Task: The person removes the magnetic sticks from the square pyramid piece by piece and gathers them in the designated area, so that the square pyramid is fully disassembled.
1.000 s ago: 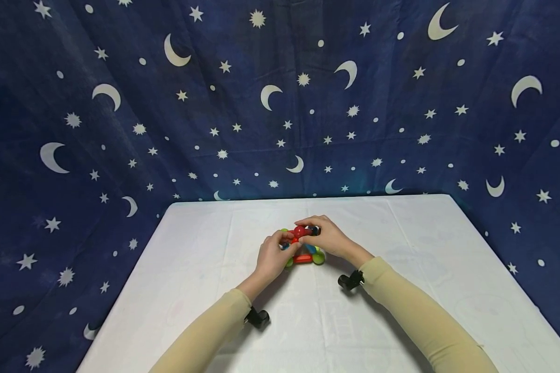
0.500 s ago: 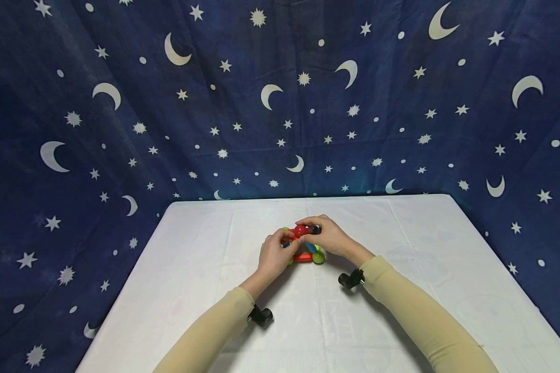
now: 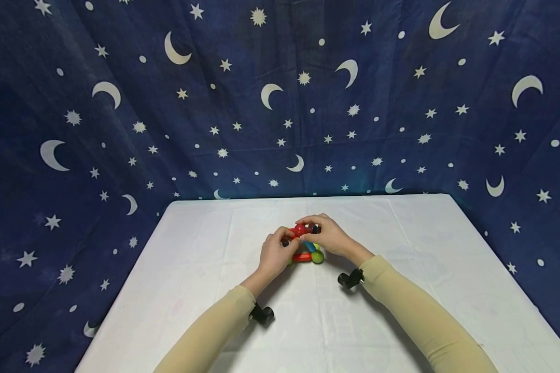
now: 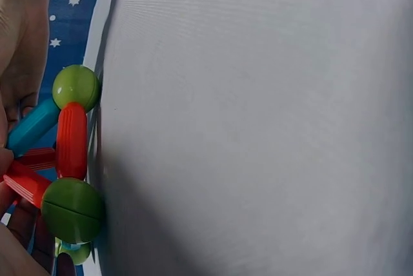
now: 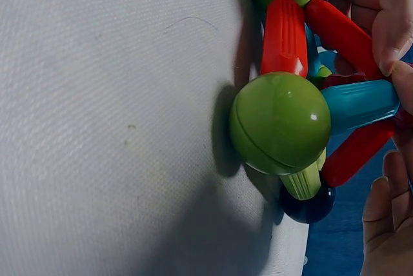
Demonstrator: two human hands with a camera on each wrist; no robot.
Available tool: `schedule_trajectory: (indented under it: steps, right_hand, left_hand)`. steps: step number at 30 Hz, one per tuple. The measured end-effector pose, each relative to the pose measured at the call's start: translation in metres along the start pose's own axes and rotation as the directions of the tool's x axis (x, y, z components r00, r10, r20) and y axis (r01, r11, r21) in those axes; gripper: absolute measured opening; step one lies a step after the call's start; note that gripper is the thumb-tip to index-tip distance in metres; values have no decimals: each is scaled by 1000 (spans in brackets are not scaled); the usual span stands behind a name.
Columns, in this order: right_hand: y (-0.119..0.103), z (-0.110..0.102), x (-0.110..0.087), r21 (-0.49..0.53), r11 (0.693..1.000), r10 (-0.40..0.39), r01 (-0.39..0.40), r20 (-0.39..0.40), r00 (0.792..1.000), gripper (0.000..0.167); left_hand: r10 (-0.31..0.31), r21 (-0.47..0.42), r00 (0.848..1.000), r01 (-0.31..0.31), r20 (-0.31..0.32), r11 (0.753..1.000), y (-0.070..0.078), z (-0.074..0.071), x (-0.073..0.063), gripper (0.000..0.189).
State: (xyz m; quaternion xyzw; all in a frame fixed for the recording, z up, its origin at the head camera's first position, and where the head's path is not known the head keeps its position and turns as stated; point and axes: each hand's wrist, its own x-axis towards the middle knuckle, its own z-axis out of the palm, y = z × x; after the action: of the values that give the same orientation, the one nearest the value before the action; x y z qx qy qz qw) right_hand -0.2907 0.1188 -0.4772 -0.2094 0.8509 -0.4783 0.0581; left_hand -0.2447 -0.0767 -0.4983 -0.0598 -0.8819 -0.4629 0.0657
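Both hands are at a small frame of magnetic building sticks and balls near the table's middle. My left hand (image 3: 276, 255) pinches a red stick (image 5: 342, 34) that slopes up from the left green ball (image 4: 73, 211). From the right, my right hand (image 3: 331, 236) holds the red ball (image 3: 300, 230) at the top between thumb and index finger. A blue stick (image 5: 361, 106) slopes up from the right green ball (image 3: 317, 256) to that top. A red stick (image 3: 302, 257) joins the front green balls. A dark ball (image 5: 307, 204) sits behind. Fingers partly hide the top joints.
The frame stands on a white-covered table (image 3: 191, 311). Behind it hangs a dark blue curtain (image 3: 242, 103) with moons and stars. Black wrist cameras, the left one (image 3: 263, 315) and the right one (image 3: 350, 280), hang below the sleeves.
My left hand has shifted slightly up and to the right. The frame has moved very slightly; both hands keep their hold on it.
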Motion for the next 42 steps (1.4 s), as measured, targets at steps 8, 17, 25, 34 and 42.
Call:
schedule_trajectory:
  steps: [8, 17, 25, 34, 42]
  right_hand:
    - [1, 3, 2, -23, 1000, -18, 18, 3, 1000, 39]
    - [-1, 1, 1, 2, 999, -35, 35, 7, 999, 39]
    - [-2, 0, -1, 0, 999, -33, 33, 12, 999, 38]
    - [-1, 0, -2, -6, 1000, -15, 15, 24, 1000, 39]
    - [0, -1, -3, -18, 999, -39, 39, 29, 999, 40]
  left_hand:
    - [-12, -12, 1000, 12, 3, 1000, -1, 1, 0, 21]
    - [-21, 6, 1000, 21, -6, 1000, -3, -1, 1, 25]
    - [5, 36, 1000, -5, -5, 999, -6, -3, 0, 26]
    - [29, 37, 999, -29, 14, 999, -12, -7, -2, 24]
    - [70, 31, 996, -72, 47, 997, -13, -9, -3, 20]
